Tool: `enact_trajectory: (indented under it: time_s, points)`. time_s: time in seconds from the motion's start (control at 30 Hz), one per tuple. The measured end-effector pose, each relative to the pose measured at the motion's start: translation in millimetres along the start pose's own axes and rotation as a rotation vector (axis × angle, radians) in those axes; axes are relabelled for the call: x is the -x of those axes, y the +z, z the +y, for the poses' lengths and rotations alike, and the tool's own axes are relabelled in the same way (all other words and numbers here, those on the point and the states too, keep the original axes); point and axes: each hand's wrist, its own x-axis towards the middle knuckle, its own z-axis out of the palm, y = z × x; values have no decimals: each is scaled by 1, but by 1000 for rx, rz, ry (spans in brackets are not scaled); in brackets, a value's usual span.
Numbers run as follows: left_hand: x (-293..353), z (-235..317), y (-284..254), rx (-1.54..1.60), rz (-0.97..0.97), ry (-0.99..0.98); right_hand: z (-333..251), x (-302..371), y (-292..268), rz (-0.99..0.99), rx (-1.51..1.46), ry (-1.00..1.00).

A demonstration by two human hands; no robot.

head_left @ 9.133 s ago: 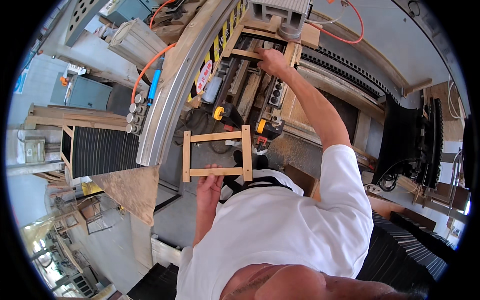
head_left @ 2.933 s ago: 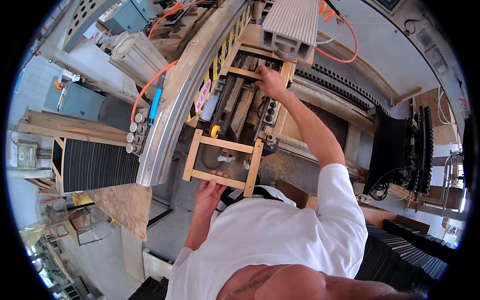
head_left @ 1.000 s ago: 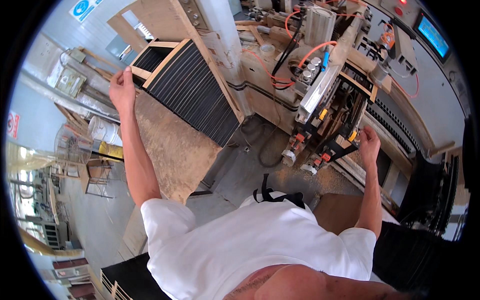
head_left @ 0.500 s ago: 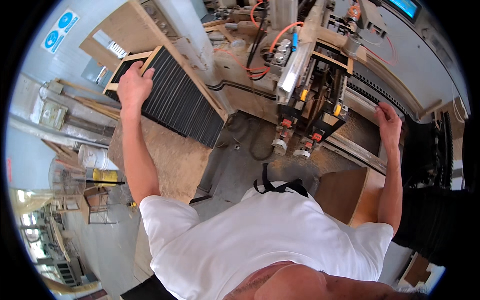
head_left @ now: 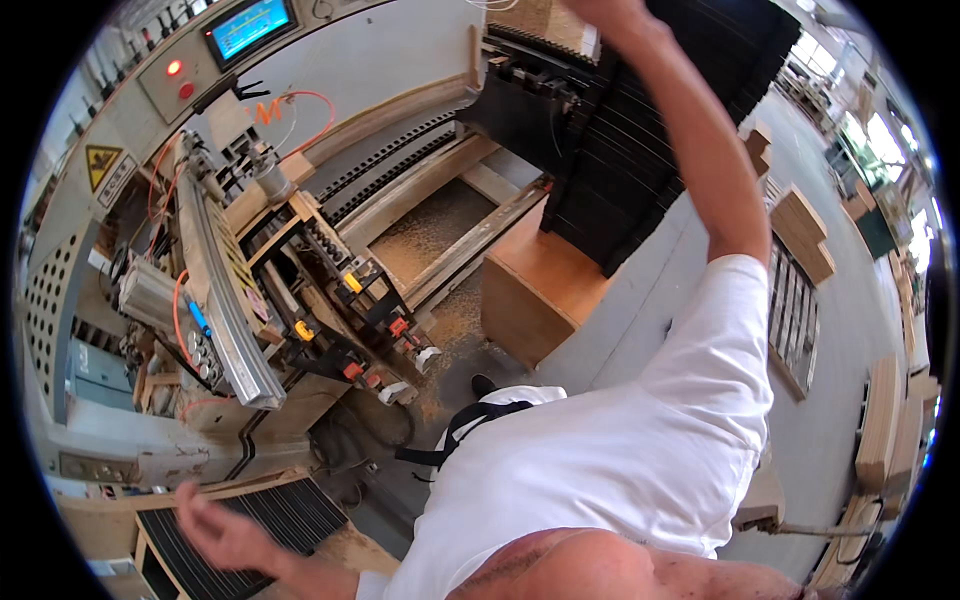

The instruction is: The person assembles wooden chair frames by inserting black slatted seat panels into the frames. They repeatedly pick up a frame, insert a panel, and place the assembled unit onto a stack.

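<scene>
At the lower left my left hand (head_left: 222,530) hovers over a wooden rack of dark strips (head_left: 290,517). Its fingers are stretched out and apart, with nothing visible in them. My right arm reaches far up, past a tall stack of black slats (head_left: 635,130). Only part of my right hand (head_left: 610,12) shows at the top edge. Its fingers are cut off by the picture's rim, so their grip and any contact with the stack stay hidden. The black stack rests on an orange-brown wooden box (head_left: 540,295).
A machine with metal rails (head_left: 235,300) and clamps with red and yellow parts (head_left: 375,340) stands ahead on the left. Sawdust lies around its frame. A lit screen (head_left: 250,30) hangs above. Wooden boards (head_left: 800,235) and a slatted pallet (head_left: 793,320) are at the right.
My view has swung to the right. My left hand has come off the rack's upper edge with its fingers spread. My right arm has risen from beside the machine toward the black stack.
</scene>
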Motion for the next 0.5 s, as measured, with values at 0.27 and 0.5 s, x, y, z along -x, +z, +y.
enact_trajectory:
  time_s: [0.27, 0.5]
  points:
    - [133, 62, 159, 769, -835, -448, 172, -12, -130, -633, 471, 485]
    - [191, 52, 188, 717, -1019, -313, 156, -20, -123, -289, -57, 637]
